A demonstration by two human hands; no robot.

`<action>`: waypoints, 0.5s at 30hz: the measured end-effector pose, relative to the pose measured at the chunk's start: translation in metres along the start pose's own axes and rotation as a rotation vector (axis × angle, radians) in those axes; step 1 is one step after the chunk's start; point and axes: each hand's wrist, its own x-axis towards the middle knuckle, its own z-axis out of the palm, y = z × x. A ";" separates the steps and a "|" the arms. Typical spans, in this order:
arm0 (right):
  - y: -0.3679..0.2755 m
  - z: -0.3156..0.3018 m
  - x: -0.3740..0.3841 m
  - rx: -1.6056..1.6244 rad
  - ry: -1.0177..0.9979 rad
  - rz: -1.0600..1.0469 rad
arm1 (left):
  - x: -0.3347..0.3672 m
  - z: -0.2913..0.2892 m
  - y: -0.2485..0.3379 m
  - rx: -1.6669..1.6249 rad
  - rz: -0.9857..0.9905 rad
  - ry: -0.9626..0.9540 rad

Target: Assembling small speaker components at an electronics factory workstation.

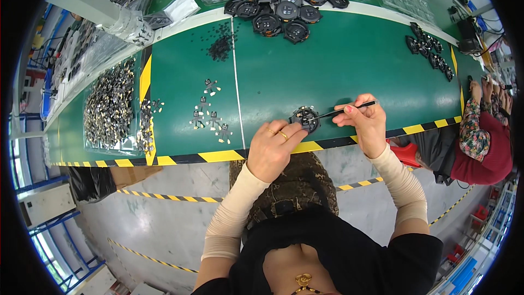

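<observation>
A: Left hand?
B: One. Fingers close together, tips at the near-left rim of a case, round, black. Gripping or merely steadying: cannot tell.
A: Right hand?
B: One. Thumb and fingers pinching tweezers, dark, slim; their tip points left, at the case.
A: Location of the case?
B: On the green table, between both hands' fingertips.
A: Left of the left fingers?
B: Five connector parts, loose; farther left, a parts heap.
A: Beyond the fingers?
B: Black bits, ahead and left; other cases, grouped straight ahead; black frames, ahead and right.
</observation>
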 end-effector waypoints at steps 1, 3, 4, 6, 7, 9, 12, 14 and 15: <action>0.000 0.000 0.000 -0.002 0.004 0.003 | 0.000 -0.001 0.000 0.000 0.001 0.001; -0.001 0.001 0.000 -0.005 0.008 0.005 | 0.000 -0.002 0.001 0.038 0.044 -0.022; -0.002 0.001 0.000 -0.004 0.010 0.010 | 0.000 -0.002 0.001 0.039 0.044 -0.021; -0.003 0.002 0.000 -0.002 0.013 0.012 | 0.001 -0.003 0.001 0.099 0.072 -0.037; -0.003 0.003 -0.001 -0.009 0.022 0.015 | 0.001 -0.003 0.003 0.099 0.074 -0.037; -0.005 0.005 -0.002 -0.016 0.029 0.015 | 0.004 -0.003 0.006 0.107 0.012 -0.034; -0.014 0.010 -0.004 -0.067 0.011 0.012 | 0.004 -0.005 0.008 0.115 0.002 -0.056; -0.024 0.014 -0.005 -0.239 -0.004 -0.203 | 0.005 -0.005 0.006 0.107 0.005 -0.057; -0.028 0.016 -0.006 -0.315 -0.028 -0.281 | 0.006 -0.006 0.006 0.096 0.010 -0.057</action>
